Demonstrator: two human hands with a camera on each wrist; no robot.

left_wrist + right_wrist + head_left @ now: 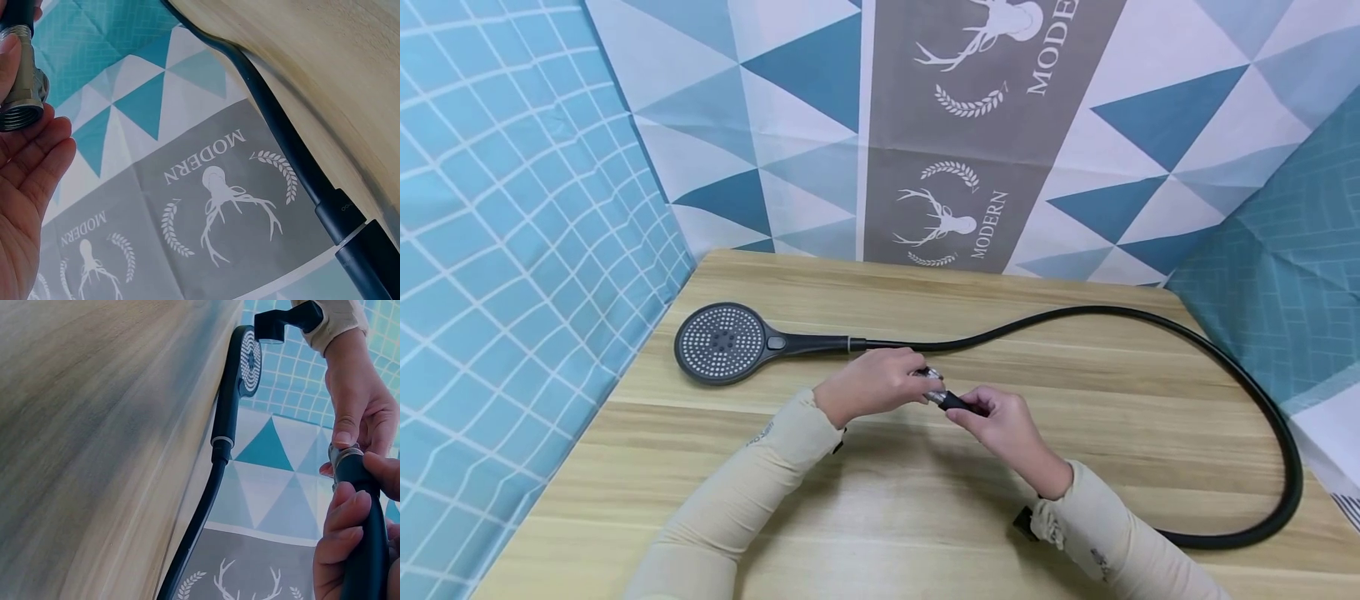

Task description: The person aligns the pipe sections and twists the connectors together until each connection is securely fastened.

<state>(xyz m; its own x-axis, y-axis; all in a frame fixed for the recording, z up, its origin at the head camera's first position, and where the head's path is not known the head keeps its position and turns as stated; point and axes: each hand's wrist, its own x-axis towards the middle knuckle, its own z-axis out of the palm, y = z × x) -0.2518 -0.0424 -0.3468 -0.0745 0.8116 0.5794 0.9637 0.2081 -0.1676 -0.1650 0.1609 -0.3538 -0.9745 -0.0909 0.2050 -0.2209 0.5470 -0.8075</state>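
My left hand [880, 383] grips a silver metal threaded fitting [26, 81] between thumb and fingers, its open threaded mouth showing in the left wrist view. With curled fingers, my right hand [1000, 421] holds the black end of the shower hose [369, 550]. Fitting and hose end meet between the hands, above the table; how far they are screwed together cannot be seen. The hose [1097, 310] loops round the right side of the table and runs back to the shower head [721, 343]. That round, dark head lies to the left, its dotted spray face up.
A wood-grain table [880, 517] lies under everything. Behind it hangs a sheet [805, 108] patterned with triangles and deer heads. Blue tile-patterned covering [512, 208] borders the left side, teal covering [1285, 242] the right. A white item [1330, 433] lies at the right edge.
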